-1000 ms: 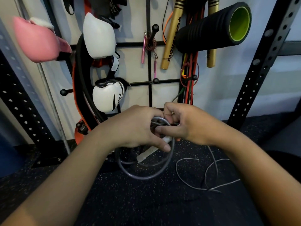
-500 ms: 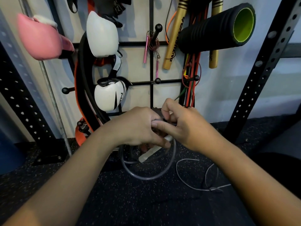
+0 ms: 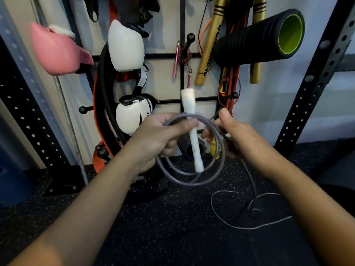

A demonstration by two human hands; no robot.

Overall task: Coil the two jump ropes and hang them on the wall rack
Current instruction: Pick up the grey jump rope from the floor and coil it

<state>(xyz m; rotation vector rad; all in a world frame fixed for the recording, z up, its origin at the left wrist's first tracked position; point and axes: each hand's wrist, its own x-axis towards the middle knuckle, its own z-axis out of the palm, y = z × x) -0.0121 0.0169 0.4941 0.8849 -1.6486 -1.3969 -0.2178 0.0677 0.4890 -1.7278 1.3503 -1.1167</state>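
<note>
My left hand (image 3: 163,135) grips a coil of grey jump rope (image 3: 190,181) together with its white handle (image 3: 192,129), which stands nearly upright across the loops. My right hand (image 3: 234,137) pinches the right side of the coil, where the rope runs down to the floor. The loose tail of the rope (image 3: 249,225) lies in loops on the black rubber floor at the right. On the black wall rack (image 3: 182,77) a pink-handled jump rope (image 3: 181,58) hangs coiled from a peg (image 3: 190,38).
The rack also holds a pink boxing glove (image 3: 55,50), white gloves (image 3: 126,47), gold sticks (image 3: 209,47), resistance bands (image 3: 230,89) and a black foam roller (image 3: 265,37). Perforated black uprights (image 3: 315,77) stand left and right. A free peg (image 3: 233,96) sticks out below the roller.
My hands have parted and risen a little. The white handle has swung from lying low under my fingers to standing upright across the coil. The coil now hangs open between both hands.
</note>
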